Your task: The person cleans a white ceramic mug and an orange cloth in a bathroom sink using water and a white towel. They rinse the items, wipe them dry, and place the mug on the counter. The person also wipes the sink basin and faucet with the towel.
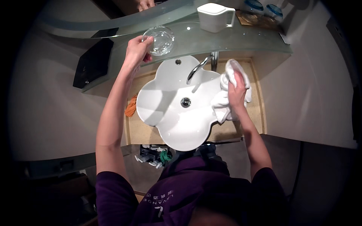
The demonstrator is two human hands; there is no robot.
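Note:
My left hand (138, 50) pinches the rim of a round, clear glass ashtray (163, 42) and holds it over the glass shelf (184, 39). On the right, my right hand (236, 92) is closed on a bunched white towel (223, 103). Part of that towel spreads over the beige counter (226, 132) beside the basin; the fingers are partly wrapped in its folds. Between my arms lies a white, flower-shaped washbasin (169, 113) with a metal drain (185, 102) and a chrome tap (196, 69).
A white lidded jug (215, 19) stands on the shelf, left of blue-rimmed glasses (253, 5) on a brown tray (256, 19). A black folder-like panel (93, 62) leans at the left. An orange cloth (131, 106) lies beside the basin. Below hangs a caddy (150, 155) with a green cloth.

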